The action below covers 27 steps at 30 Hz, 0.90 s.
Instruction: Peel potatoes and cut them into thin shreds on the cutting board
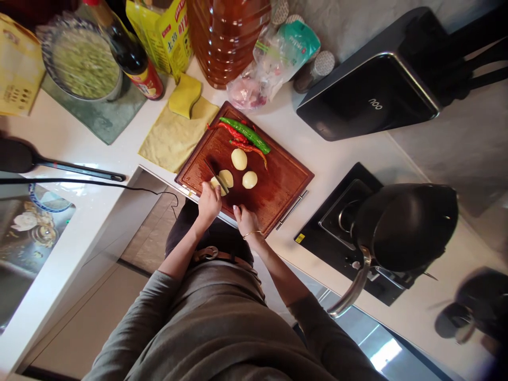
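Nearest the body, the right hand (246, 218) is laid loosely on the near edge of the cutting board (278, 185), fingers spread and nothing grasped. Just beyond, at about 7 o'clock on the board, the left hand (209, 201) is clenched around what appears to be the handle of a knife (217, 177), whose dark blade is set across a cut potato piece (216, 184) (the handle itself is hidden by the fingers).

For a clean cut, the flat face should probably be kept down so the piece cannot roll. The free hand would be better brought onto the piece, fingertips curled back from the blade.

A second pale half (227, 177) is seen touching the blade's far side. Two peeled potatoes (239, 159), smooth, rounded and pale yellow, lie near the board's centre. The board is a reddish wood, glossy as if wet. At 12 o'clock, long peppers (246, 135), green and red, slender and shiny, are heaped together. Beyond the board's 10 o'clock corner, a soft yellow cloth (174, 137) is spread on the white counter (99, 159).
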Tool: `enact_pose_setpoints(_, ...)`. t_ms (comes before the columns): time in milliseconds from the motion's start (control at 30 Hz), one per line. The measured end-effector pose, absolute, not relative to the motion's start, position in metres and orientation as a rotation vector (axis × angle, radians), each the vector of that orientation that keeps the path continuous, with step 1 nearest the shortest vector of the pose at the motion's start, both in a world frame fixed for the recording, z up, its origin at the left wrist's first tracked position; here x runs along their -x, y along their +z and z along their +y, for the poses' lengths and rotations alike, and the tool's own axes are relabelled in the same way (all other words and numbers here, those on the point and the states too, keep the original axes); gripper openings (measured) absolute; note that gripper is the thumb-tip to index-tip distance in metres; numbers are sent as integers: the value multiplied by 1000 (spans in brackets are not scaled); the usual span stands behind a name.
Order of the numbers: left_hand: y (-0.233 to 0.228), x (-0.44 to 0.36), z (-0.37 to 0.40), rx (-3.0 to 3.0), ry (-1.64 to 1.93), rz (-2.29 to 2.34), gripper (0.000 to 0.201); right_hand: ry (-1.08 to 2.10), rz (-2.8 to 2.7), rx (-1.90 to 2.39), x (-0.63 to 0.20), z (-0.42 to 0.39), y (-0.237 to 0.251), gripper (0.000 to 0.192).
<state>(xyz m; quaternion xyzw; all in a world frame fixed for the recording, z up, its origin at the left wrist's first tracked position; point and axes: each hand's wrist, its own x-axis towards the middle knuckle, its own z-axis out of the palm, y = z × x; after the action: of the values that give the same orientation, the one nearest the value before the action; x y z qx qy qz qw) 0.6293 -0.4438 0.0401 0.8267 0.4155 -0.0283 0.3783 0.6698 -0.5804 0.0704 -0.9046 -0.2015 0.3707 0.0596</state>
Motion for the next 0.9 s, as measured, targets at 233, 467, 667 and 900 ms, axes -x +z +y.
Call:
enact_pose_setpoints(233, 43, -631, -443, -2110, -92, 1070, 46, 1063, -634, 2660, -671, -584, 69, 47)
enact_pose_setpoints(467, 43, -632, -443, -2142, -95, 1047, 44, 1102, -648, 2648, -675, -580, 79, 46)
enact_pose_setpoints(667, 42, -632, -443, -2189, -129, 1050, 43, 1120, -632, 2637, -677, -575, 89, 44)
enact_pose_setpoints(900, 35, -628, -446, -2186, -34, 1020, 41, 1123, -625, 2669, -674, -575, 97, 43)
